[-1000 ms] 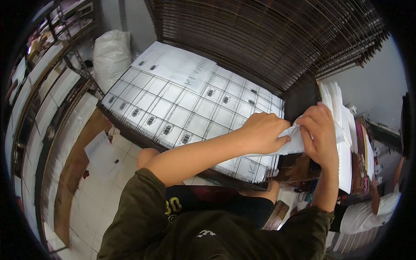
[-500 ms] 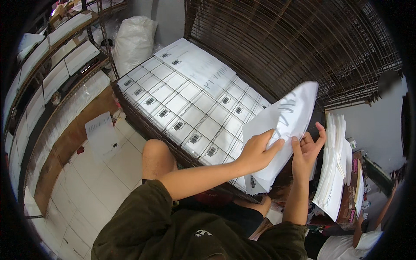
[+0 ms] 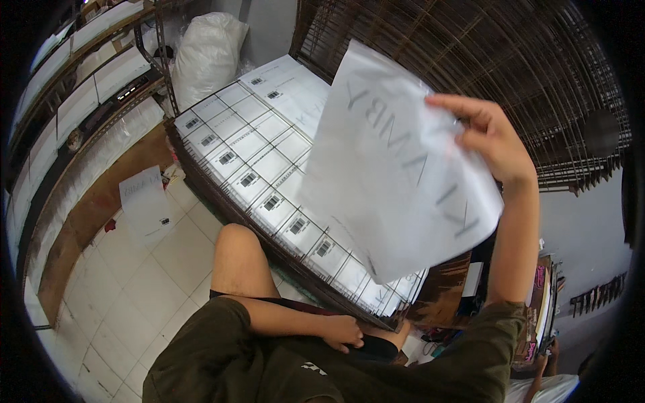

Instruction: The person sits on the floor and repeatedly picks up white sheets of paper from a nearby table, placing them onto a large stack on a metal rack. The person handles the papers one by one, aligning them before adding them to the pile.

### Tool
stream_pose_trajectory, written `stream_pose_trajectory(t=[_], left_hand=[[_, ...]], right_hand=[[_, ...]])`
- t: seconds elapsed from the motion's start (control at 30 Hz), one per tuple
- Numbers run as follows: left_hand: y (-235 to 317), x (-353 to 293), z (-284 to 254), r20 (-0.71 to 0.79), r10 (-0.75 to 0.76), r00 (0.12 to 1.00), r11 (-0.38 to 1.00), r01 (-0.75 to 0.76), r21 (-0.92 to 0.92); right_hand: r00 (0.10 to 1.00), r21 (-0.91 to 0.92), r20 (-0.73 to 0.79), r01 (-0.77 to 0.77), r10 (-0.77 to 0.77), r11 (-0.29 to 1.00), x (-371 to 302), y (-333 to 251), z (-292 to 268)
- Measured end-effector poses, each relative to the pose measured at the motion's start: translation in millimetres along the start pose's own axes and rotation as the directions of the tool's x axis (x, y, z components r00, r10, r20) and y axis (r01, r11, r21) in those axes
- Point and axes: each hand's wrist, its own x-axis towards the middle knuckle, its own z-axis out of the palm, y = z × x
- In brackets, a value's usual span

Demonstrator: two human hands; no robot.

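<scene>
My right hand [image 3: 487,134] is raised and pinches the top edge of a large white plastic mailer bag [image 3: 393,174] with grey lettering, which hangs in front of the wire rack. My left hand [image 3: 342,330] rests low on my lap beside my bare knee [image 3: 238,252], fingers loosely curled, holding nothing. Under the bag lies a wire grid rack [image 3: 201,176] filled with flat white packets [image 3: 259,144] that carry small barcode labels.
A white packet [image 3: 144,201] lies on the tiled floor at left. Shelves with white stacks [image 3: 80,94] run along the left wall. A stuffed white sack [image 3: 208,50] stands at the back. Dark wire panels [image 3: 510,60] lean behind. Another person's hand [image 3: 541,373] shows at lower right.
My right hand has lifted the white bag up high and alone. My left hand has let go of it and dropped to my lap. The view has turned left.
</scene>
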Motion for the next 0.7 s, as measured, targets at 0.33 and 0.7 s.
stream_pose_trajectory(t=[0.33, 0.7], left_hand=[[-25.6, -15.3, -29.6, 0.022, -0.294, 0.955, 0.951, 0.295, -0.096], [-37.5, -10.0, -45.6, 0.074, -0.313, 0.947, 0.937, 0.321, -0.14]], right_hand=[[0.777, 0.74, -0.47, 0.089, 0.419, 0.666, 85.4, 281.4, 68.4], [0.516, 0.843, -0.46, -0.002, 0.722, 0.539, 126.9, 474.7, 221.7]])
